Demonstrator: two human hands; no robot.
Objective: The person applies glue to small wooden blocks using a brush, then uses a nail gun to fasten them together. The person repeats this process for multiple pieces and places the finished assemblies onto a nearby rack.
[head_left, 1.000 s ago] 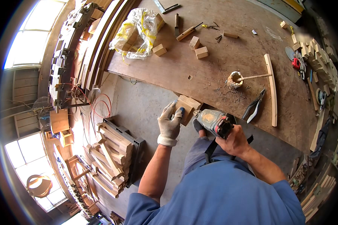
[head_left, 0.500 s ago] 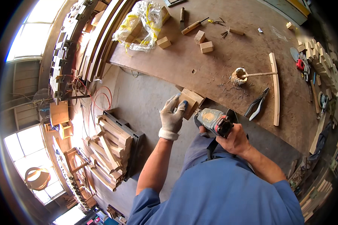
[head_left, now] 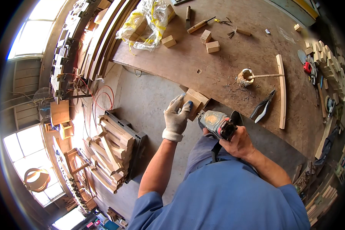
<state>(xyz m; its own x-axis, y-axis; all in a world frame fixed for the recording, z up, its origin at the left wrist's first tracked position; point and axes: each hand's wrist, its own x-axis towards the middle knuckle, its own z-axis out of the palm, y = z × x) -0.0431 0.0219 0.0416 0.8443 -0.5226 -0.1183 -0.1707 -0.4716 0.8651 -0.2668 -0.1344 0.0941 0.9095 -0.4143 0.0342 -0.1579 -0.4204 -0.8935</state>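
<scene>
Noting right grip (head_left: 239, 143) closed on power tool (head_left: 215, 122); wooden block (head_left: 194, 110) lies ahead and left of it, by the tool's nose. Gloved left grip (head_left: 175, 120) nearer, touching block; clasp, long axis unclear.

Glove (head_left: 174, 122): off-white, blue tips (head_left: 190, 102). Block (head_left: 191, 107): pale tan. Drill (head_left: 214, 120): grey, orange-tan patch, red-and-black rear. Shirt (head_left: 234, 191): plain blue. Bench (head_left: 161, 63): mottled brown. Bag (head_left: 151, 23): clear, yellow stripes. Pliers (head_left: 261, 114): black, pale grey. Hose (head_left: 112, 94): orange-red.

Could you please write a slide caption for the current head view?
Gloved left hand on wooden pieces beside the workbench; bare right hand gripping a power tool.
</scene>
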